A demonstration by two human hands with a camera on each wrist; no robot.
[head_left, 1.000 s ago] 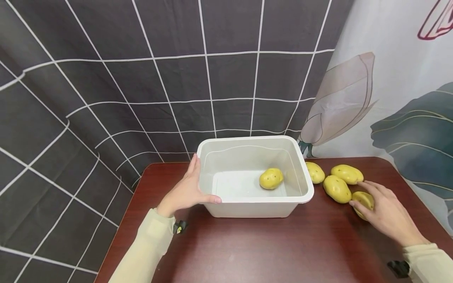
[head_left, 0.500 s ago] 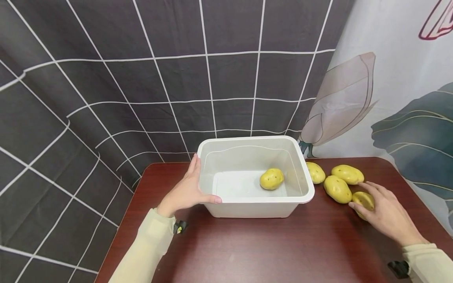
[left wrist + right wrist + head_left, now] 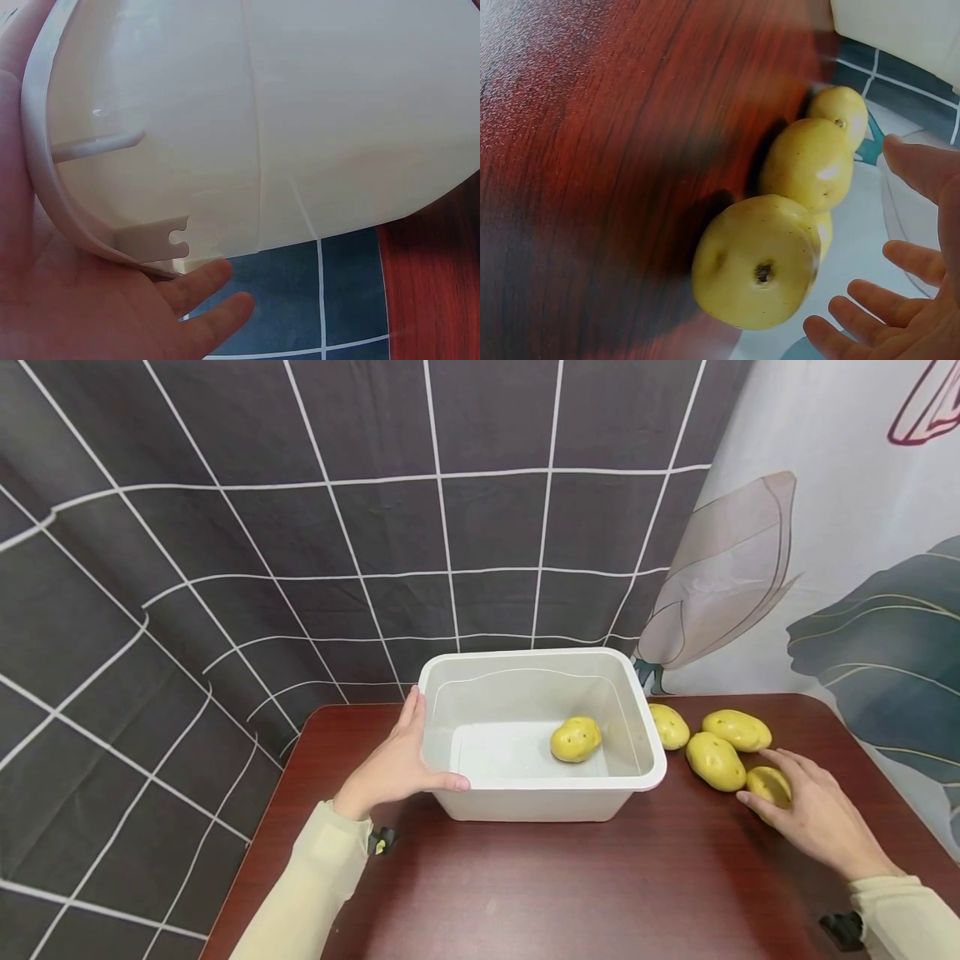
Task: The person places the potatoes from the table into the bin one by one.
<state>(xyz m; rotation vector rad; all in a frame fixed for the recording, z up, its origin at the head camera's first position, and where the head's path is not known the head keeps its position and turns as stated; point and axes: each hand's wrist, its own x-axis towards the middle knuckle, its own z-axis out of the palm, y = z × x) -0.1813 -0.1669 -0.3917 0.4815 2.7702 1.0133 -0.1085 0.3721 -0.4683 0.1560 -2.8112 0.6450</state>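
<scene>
A white plastic bin (image 3: pixel 510 805) stands on the table with one yellow potato (image 3: pixel 576 739) in its right half. My left hand (image 3: pixel 390 768) rests against the bin's left end, thumb along the front rim and fingers straight along the side. In the left wrist view, two fingertips (image 3: pixel 217 315) show below the rim. My right hand (image 3: pixel 821 814) hovers around the nearest potato (image 3: pixel 767 783) at the table's right, fingers spread. The right wrist view shows a gap between the fingers (image 3: pixel 866 319) and that potato (image 3: pixel 754 262).
Next to the nearest potato lie a middle potato (image 3: pixel 715 762), a back potato (image 3: pixel 737 730) and one against the bin's right side (image 3: pixel 669 727). The reddish-brown table (image 3: pixel 525 893) meets a dark checked curtain (image 3: pixel 360 527) behind and a white patterned curtain (image 3: pixel 847 535) at right.
My right hand has shifted very slightly left, its thumb a little farther out past the nearest potato. The left hand, bin and potatoes stay where they were.
</scene>
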